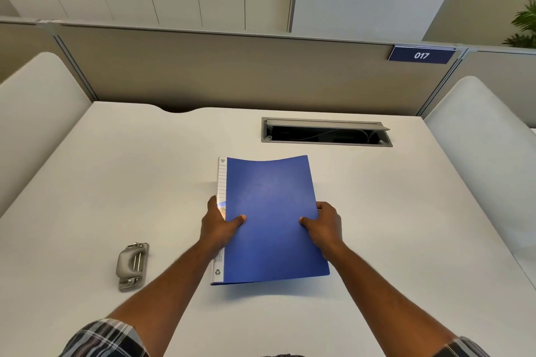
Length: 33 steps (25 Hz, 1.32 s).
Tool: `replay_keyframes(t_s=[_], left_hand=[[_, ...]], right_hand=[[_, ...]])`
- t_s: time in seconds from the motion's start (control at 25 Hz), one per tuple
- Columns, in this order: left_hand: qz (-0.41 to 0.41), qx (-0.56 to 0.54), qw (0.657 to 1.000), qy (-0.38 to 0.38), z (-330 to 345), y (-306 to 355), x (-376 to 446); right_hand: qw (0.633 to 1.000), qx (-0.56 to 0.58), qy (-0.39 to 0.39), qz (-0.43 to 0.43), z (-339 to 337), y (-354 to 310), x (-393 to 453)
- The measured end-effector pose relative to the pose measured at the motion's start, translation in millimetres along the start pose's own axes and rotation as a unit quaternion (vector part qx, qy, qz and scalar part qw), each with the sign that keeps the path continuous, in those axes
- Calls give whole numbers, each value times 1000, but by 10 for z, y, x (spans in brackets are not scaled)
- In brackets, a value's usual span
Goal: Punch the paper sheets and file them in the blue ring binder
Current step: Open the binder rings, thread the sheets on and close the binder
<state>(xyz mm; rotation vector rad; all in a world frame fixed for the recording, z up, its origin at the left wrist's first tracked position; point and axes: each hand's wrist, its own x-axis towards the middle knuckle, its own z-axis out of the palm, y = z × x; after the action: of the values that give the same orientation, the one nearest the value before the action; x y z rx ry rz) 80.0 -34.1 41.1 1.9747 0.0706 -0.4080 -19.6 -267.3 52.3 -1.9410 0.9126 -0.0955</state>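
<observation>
Beige partition panels and pale cabinet doors backed a white bench (121,182) in an office cubicle numbered 017 (421,55), where a person held a closed blue ring binder (269,217) over the middle of the surface. Both hands gripped its long edges, seemingly to keep the limp cover flat and the binder square: the left hand (218,224) clasped the spine side, the right hand (324,224) the open side, each with a thumb pressed on top and fingers curled beneath, out of sight. The cover's far edge bowed slightly. An open cable hatch (326,133) sat in the bench beyond the binder. A grey metal hole punch (132,266) lay well apart on the left, untouched. No loose paper sheets were visible; whether any were inside the binder could not be told. Plaid sleeves (104,339) were cut off at the frame's bottom edge.
</observation>
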Motion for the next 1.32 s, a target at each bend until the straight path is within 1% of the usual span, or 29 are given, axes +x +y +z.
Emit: replay_keyframes(t_s=[0.2,0.28,0.4,0.6,0.72,0.96,1.08,1.32], left_hand=[[10,25,999,16,-328,103,460],[12,44,999,29,-476,175,678],[10,43,999,31,-703,247,1007],[9,64,997,34,-1018,292,1626],[12,77,997,29,-1143,281,2022],[17,91,996,-5,-1274,302,2685],[21,107,994,9,-1323,265,2948],[22,148,986,74,-1454,124,3302]], right_hand=[[999,25,14,-30,342,-385,172],[999,45,15,-24,494,-557,284],[997,70,16,-13,737,-826,481],[997,74,18,4,1204,-1212,882],[997,75,15,12,1480,-1374,1144],[997,72,7,33,1965,-1581,1671],[998,61,2,34,2159,-1657,1849],[1000,-12,6,4,2555,-1845,2069]])
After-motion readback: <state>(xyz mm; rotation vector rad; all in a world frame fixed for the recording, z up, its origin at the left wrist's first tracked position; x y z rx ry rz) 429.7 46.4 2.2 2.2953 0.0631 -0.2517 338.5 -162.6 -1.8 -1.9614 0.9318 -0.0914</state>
